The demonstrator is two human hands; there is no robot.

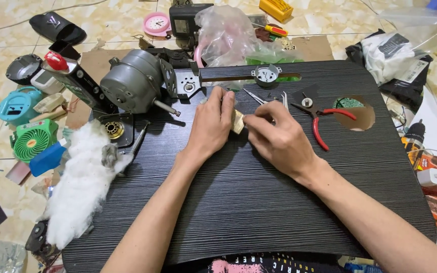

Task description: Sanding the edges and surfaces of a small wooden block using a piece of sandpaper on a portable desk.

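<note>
Left hand and right hand meet near the middle of the dark wood-grain lap table. Both pinch a small tan, block-like piece between them; left fingers curled over its left side, right thumb and forefinger closed on its right edge. Piece mostly hidden by fingers; kind cannot be told. It sits just above the tabletop, toward the far half.

Just beyond the right hand: thin metal tweezers, then red-handled pliers lying flat, near a round cut-out hole in the table. Far left of the left hand: grey cylindrical electric motor with shaft pointing right, metal bracket touching it. White cotton wadding drapes over the table's left edge. Small round pink clock on the tiled floor beyond.
</note>
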